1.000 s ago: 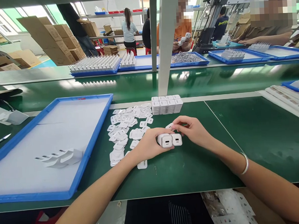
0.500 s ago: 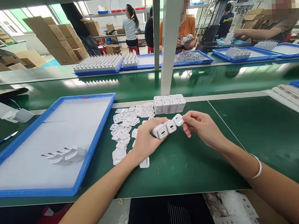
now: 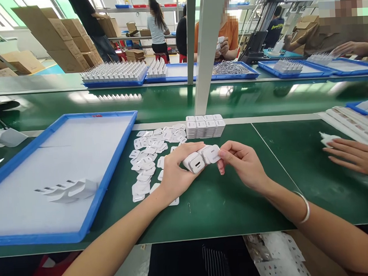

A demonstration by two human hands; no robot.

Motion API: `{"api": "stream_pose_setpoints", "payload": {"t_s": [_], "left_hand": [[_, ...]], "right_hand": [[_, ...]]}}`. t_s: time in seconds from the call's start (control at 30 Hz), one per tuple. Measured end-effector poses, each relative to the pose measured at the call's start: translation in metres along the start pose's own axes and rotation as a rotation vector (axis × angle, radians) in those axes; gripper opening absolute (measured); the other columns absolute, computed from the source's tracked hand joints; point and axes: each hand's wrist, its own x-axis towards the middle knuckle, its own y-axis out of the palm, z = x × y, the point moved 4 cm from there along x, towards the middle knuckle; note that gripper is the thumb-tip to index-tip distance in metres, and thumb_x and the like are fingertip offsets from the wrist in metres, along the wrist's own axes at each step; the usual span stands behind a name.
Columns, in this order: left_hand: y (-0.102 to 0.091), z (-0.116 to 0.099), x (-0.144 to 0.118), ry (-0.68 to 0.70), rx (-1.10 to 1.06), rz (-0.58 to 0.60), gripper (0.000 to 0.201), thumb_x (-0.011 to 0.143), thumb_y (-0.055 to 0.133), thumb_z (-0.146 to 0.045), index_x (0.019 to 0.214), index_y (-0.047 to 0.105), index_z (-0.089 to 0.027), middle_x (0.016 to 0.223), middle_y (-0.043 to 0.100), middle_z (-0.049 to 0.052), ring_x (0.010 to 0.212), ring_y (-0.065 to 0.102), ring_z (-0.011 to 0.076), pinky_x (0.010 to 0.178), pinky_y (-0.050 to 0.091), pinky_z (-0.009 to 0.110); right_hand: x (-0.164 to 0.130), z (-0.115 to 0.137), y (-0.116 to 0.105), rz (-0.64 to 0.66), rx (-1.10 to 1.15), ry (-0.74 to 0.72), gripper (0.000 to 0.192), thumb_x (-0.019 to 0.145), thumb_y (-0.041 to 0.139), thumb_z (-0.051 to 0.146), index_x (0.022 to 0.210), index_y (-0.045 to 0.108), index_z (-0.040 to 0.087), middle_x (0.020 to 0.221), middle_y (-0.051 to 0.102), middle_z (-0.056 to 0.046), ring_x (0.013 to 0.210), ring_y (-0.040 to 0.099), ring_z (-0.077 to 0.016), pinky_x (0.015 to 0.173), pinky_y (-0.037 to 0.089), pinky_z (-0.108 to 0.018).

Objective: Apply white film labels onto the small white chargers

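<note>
White USB charger bodies point(image 3: 194, 163), two side by side, are held above the green workbench point(image 3: 230, 215) in the left hand point(image 3: 176, 166), its grasp around their sides apparently leaving the port ends clear. The right hand point(image 3: 243, 164) pinches a thin white faceplate point(image 3: 213, 153) by its edge, probably to leave the rest unobstructed over one charger's end.

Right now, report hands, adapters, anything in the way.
Left hand holding two adapters. Right hand pinching a cover over one adapter's end. Co-worker's hand off to the right, not in the way.
</note>
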Motion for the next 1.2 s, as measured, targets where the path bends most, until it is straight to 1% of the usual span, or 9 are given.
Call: {"api": "stream_pose_setpoints", "payload": {"t_s": [0.17,0.27,0.47,0.83,1.03,1.2], "left_hand": [[0.0,-0.004,-0.002,0.02,0.039,-0.022,0.032,0.077,0.079,-0.017,0.108,0.073,-0.022,0.11,0.077,0.006,0.102,0.072,0.021,0.09,0.059,0.035],[0.001,-0.005,-0.004,0.032,0.059,-0.038,0.03,0.078,0.077,-0.017,0.107,0.073,-0.023,0.112,0.076,0.006,0.103,0.072,0.0216,0.09,0.059,0.036],[0.001,-0.007,-0.008,0.081,0.062,-0.072,0.037,0.076,0.076,-0.011,0.111,0.072,-0.024,0.116,0.075,0.006,0.105,0.071,0.0219,0.092,0.059,0.037],[0.003,-0.011,-0.01,0.107,0.092,-0.063,0.038,0.076,0.075,-0.009,0.112,0.071,-0.023,0.116,0.075,0.007,0.105,0.071,0.0213,0.091,0.06,0.036],[0.003,-0.01,-0.01,0.105,0.074,-0.054,0.041,0.074,0.075,-0.006,0.112,0.071,-0.021,0.116,0.075,0.008,0.105,0.071,0.0211,0.092,0.059,0.035],[0.003,-0.01,-0.01,0.142,0.066,-0.061,0.043,0.073,0.076,-0.005,0.113,0.071,-0.02,0.116,0.075,0.01,0.105,0.071,0.022,0.091,0.06,0.035]], "right_hand": [[-0.004,-0.001,0.001,-0.011,0.021,-0.021,0.018,0.091,0.07,0.032,0.076,0.069,0.021,0.061,0.064,0.002,0.053,0.057,-0.0116,0.052,0.051,-0.026],[-0.007,-0.002,0.003,-0.047,0.034,-0.016,0.018,0.089,0.072,0.033,0.076,0.07,0.022,0.061,0.063,0.001,0.053,0.057,-0.0127,0.05,0.051,-0.027],[-0.012,-0.002,0.006,-0.102,0.01,-0.019,0.02,0.087,0.073,0.036,0.073,0.07,0.022,0.06,0.062,0.0,0.053,0.057,-0.0139,0.05,0.051,-0.029],[-0.013,0.003,0.006,-0.118,-0.118,-0.073,0.023,0.089,0.071,0.032,0.071,0.065,0.021,0.057,0.059,0.001,0.051,0.054,-0.0118,0.048,0.047,-0.026],[-0.014,0.002,0.007,-0.103,-0.096,-0.073,0.023,0.091,0.068,0.031,0.072,0.063,0.021,0.057,0.059,0.002,0.05,0.054,-0.011,0.048,0.047,-0.025],[-0.015,0.004,0.007,-0.105,-0.11,-0.094,0.024,0.092,0.068,0.03,0.071,0.062,0.02,0.056,0.058,0.003,0.049,0.053,-0.0103,0.048,0.046,-0.023]]}}
